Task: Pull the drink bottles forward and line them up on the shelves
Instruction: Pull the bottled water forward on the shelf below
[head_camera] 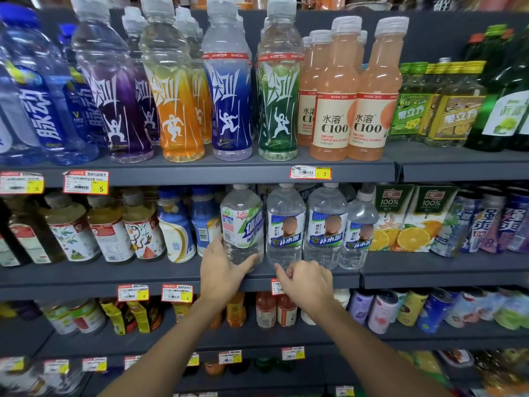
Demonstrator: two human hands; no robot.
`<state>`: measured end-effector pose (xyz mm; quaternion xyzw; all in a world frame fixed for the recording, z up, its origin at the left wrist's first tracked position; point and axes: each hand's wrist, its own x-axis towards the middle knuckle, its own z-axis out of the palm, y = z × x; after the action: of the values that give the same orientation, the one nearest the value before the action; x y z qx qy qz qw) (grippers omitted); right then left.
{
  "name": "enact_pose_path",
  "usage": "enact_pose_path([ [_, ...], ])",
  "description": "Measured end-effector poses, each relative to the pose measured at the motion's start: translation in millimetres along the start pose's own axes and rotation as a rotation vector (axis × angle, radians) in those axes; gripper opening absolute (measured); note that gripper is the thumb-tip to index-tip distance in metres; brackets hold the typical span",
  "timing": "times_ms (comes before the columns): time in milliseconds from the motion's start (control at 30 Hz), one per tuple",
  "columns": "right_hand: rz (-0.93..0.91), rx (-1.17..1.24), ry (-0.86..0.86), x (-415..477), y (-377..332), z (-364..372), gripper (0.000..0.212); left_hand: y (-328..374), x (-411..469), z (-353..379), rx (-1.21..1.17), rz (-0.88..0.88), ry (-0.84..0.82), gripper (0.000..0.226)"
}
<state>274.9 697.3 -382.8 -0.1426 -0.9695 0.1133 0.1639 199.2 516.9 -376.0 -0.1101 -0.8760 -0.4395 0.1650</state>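
A clear bottle [242, 224] with a green-and-white label stands at the front edge of the middle shelf [114, 275], its base hidden by the left hand [221, 269] gripping it. Just beside it, the right hand [307, 277] curls loosely at the foot of a blue-labelled bottle [285, 226]; whether it grips is unclear. Bottles behind are mostly hidden.

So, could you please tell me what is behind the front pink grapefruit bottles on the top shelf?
More of the same pink bottles stand behind the front pair; their white caps and shoulders show. How far back the rows go is hidden.
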Motion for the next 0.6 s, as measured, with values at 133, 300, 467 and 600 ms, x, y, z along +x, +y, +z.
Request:
enact_pose_path([
  [133,0.061,-0.097,0.048,-1.8,12.2,2.6,0.077,-7.2,3.7,-15.7,-0.168,0.050,-0.283,0.070],
  [300,0.088,-0.088,0.164,-7.1,23.7,1.6,0.070,3.3,3.1,-12.9,-0.126,0.016,-0.302,0.071],
  [467,0.041,-0.055,0.111,-5.0,28.2,5.0,0.062,-3.4,-7.6,-10.2,-0.064,0.058,-0.163,0.066],
  [600,0.039,-0.067,0.102,-5.7,25.0,7.5,0.063,-9.1,-3.5,-12.0,-0.128,0.060,-0.235,0.078],
])
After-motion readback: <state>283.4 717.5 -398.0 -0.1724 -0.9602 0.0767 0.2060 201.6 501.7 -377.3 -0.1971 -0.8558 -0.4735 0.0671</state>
